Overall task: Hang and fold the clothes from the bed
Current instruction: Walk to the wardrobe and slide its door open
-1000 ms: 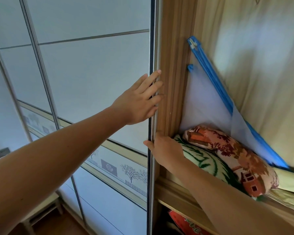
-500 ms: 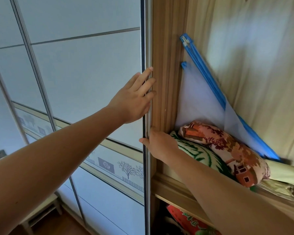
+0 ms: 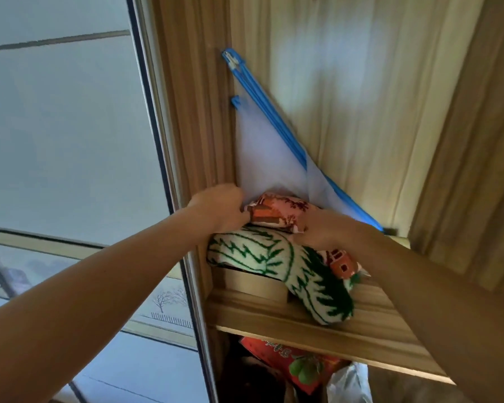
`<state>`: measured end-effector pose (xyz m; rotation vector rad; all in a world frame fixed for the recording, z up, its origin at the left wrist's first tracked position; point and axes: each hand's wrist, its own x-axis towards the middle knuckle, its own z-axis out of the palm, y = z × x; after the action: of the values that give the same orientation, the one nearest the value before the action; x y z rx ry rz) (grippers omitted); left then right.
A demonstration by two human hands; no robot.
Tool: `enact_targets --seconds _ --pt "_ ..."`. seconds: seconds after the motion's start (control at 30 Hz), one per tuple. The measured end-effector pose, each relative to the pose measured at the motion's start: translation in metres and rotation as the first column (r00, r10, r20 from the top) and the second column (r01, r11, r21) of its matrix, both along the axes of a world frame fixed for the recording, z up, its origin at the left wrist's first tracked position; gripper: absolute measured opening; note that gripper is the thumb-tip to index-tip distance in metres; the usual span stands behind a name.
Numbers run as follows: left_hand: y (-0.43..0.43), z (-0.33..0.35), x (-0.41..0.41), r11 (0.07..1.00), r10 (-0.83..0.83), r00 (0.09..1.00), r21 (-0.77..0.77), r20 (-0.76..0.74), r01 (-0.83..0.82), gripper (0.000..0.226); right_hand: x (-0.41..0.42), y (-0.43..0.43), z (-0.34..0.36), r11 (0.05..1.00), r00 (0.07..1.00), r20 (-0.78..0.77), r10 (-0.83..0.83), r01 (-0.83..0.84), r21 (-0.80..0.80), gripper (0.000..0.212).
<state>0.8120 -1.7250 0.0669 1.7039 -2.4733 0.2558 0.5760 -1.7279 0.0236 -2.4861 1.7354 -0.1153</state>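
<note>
Left hand [image 3: 220, 207]: fingers curled round one end of red-patterned folded cloth [image 3: 277, 212]. Right hand [image 3: 326, 228]: gripping its other side. Cloth lies atop green-and-white blanket [image 3: 262, 257] on wardrobe shelf [image 3: 274, 318]. Folding apparently done, stowing underway; bed unseen, remainder unknown.

Daylight is falling on the wooden wardrobe back [image 3: 346, 97]; a white sliding door [image 3: 70, 126] is standing left of the shelf [image 3: 303, 324].

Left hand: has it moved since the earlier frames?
Yes. The left hand left the edge of the sliding door and crossed right, past the wooden post, and now grips the left end of the floral bundle on the shelf.
</note>
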Motion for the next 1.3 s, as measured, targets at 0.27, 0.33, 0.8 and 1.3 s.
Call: enact_targets --seconds 0.27,0.33,0.8,1.3 --pt "-0.040 -0.049 -0.070 0.949 -0.229 0.953 0.173 -0.197 0.263 0.039 -0.081 0.018 -0.011 0.941 0.948 -0.062 -0.312 0.318 0.115 0.040" --pt "-0.046 -0.063 -0.087 0.929 -0.281 0.938 0.185 -0.204 0.319 0.029 -0.094 0.027 -0.017 0.918 0.923 -0.067 -0.379 0.384 0.096 0.047" --pt "-0.071 -0.140 -0.208 0.790 -0.440 0.894 0.436 -0.083 0.430 0.060 -0.162 0.061 -0.095 0.669 0.698 -0.083 -0.711 0.708 0.227 0.054" --pt "-0.044 -0.210 -0.318 0.642 -0.666 0.746 0.510 0.000 0.572 0.069 -0.202 0.119 -0.169 0.448 0.485 -0.016 -0.874 0.819 0.359 0.060"
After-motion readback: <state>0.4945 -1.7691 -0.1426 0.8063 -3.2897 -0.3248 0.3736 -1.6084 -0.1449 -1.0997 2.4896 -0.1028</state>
